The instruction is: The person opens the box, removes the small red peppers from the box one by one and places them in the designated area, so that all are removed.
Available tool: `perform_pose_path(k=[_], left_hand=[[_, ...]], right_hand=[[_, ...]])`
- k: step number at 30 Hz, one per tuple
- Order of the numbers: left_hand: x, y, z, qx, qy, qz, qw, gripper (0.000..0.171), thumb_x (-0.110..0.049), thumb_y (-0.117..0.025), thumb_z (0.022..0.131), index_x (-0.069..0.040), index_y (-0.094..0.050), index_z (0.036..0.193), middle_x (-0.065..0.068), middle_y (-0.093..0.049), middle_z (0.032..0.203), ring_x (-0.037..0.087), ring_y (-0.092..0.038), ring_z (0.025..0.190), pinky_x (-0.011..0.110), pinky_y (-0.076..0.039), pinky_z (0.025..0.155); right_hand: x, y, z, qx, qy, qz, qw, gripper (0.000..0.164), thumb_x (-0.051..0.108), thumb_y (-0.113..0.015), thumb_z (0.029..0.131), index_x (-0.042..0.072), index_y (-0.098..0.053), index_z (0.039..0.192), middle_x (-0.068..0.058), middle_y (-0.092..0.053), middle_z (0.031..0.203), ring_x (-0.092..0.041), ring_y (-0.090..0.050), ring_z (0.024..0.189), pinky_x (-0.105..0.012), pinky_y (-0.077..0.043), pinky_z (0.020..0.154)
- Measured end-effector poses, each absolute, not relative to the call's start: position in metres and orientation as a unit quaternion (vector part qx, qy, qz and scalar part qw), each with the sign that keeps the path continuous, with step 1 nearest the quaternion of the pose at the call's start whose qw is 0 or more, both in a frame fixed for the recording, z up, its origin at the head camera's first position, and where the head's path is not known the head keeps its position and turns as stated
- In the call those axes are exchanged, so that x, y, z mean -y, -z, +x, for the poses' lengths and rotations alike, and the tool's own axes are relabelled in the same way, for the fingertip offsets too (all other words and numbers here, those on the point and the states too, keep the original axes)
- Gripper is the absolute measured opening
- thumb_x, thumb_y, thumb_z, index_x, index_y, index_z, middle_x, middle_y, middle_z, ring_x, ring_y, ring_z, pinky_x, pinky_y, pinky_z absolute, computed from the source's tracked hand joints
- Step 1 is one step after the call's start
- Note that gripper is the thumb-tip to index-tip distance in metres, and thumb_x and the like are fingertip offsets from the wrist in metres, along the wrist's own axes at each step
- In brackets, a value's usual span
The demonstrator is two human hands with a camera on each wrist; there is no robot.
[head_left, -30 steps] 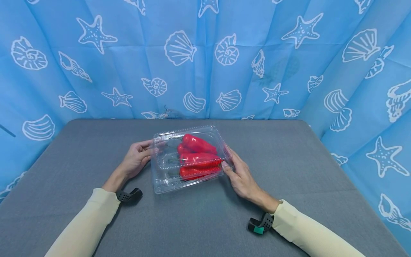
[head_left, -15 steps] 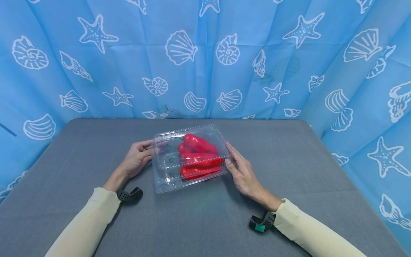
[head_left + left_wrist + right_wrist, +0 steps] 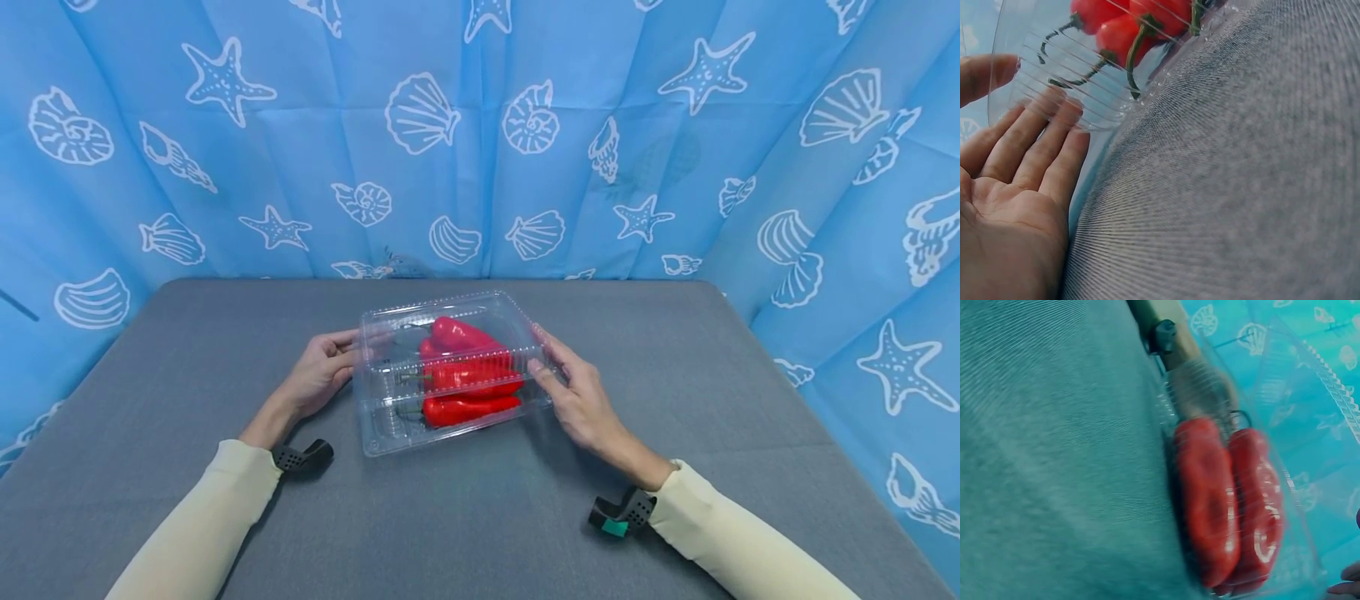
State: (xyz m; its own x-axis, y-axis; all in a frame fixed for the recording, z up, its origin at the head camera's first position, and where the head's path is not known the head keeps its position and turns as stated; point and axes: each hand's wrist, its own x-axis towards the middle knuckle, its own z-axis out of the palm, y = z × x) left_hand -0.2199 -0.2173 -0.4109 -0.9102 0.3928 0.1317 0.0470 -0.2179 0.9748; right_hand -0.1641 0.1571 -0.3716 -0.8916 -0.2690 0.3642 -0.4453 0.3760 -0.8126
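A clear plastic clamshell container lies on the table in the head view, with several long red peppers inside, green stems toward the left. Its hinged lid is partly raised at the near side. My right hand pinches the lid's right edge, thumb on top; in the right wrist view only its fingertips show at the lower right. My left hand rests against the container's left end. In the left wrist view its fingers lie straight against the ribbed plastic wall, thumb apart from them.
A grey cloth-covered table spreads around the container. Behind it hangs a blue curtain with white shell and starfish prints. Black wrist devices sit at both cuffs.
My right hand has moved slightly right and up, and the lid's near edge has lifted away from the base, uncovering the nearest pepper. My left hand has stayed in place.
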Motion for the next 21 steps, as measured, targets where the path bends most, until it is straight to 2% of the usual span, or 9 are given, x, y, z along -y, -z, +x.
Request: perform_pose_path(k=[7, 10, 12, 17, 21], left_hand=[[0.216, 0.411, -0.219, -0.624, -0.749, 0.189, 0.117, 0.050, 0.002, -0.056, 0.100, 0.020, -0.038, 0.143, 0.005, -0.071, 0.124, 0.016, -0.068, 0.111, 0.030, -0.054, 0.097], [0.216, 0.411, -0.219, -0.617, -0.752, 0.196, 0.125, 0.045, 0.000, -0.058, 0.100, 0.015, -0.047, 0.140, 0.007, -0.072, 0.121, 0.016, -0.069, 0.108, 0.031, -0.056, 0.095], [0.215, 0.411, -0.218, -0.612, -0.754, 0.203, 0.129, 0.037, 0.000, -0.059, 0.099, 0.007, -0.057, 0.136, 0.007, -0.073, 0.117, 0.016, -0.070, 0.104, 0.030, -0.057, 0.092], [0.215, 0.411, -0.217, -0.609, -0.750, 0.218, 0.133, 0.029, 0.001, -0.059, 0.099, -0.010, -0.068, 0.124, 0.008, -0.074, 0.113, 0.013, -0.071, 0.098, 0.027, -0.058, 0.088], [0.215, 0.409, -0.217, -0.607, -0.749, 0.219, 0.149, 0.032, 0.002, -0.060, 0.098, -0.009, -0.067, 0.127, 0.009, -0.071, 0.121, 0.016, -0.069, 0.108, 0.029, -0.056, 0.095]], right_hand=[[-0.160, 0.360, -0.162, 0.825, -0.520, 0.204, 0.089, 0.049, 0.014, -0.056, 0.103, -0.003, -0.047, 0.148, -0.024, -0.057, 0.140, -0.036, -0.062, 0.120, -0.053, -0.051, 0.101], [-0.160, 0.354, -0.161, 0.832, -0.514, 0.190, 0.089, 0.047, 0.016, -0.054, 0.104, -0.002, -0.048, 0.147, -0.024, -0.060, 0.136, -0.034, -0.063, 0.114, -0.050, -0.053, 0.095], [-0.161, 0.351, -0.160, 0.837, -0.509, 0.183, 0.089, 0.047, 0.018, -0.052, 0.105, -0.001, -0.048, 0.148, -0.024, -0.060, 0.136, -0.034, -0.062, 0.112, -0.050, -0.053, 0.094], [-0.162, 0.346, -0.158, 0.841, -0.506, 0.175, 0.079, 0.049, 0.022, -0.050, 0.106, 0.000, -0.045, 0.150, -0.023, -0.053, 0.146, -0.038, -0.058, 0.123, -0.059, -0.048, 0.102], [-0.164, 0.345, -0.157, 0.837, -0.512, 0.178, 0.076, 0.051, 0.022, -0.048, 0.107, 0.001, -0.040, 0.154, -0.021, -0.050, 0.150, -0.037, -0.055, 0.126, -0.058, -0.045, 0.105]])
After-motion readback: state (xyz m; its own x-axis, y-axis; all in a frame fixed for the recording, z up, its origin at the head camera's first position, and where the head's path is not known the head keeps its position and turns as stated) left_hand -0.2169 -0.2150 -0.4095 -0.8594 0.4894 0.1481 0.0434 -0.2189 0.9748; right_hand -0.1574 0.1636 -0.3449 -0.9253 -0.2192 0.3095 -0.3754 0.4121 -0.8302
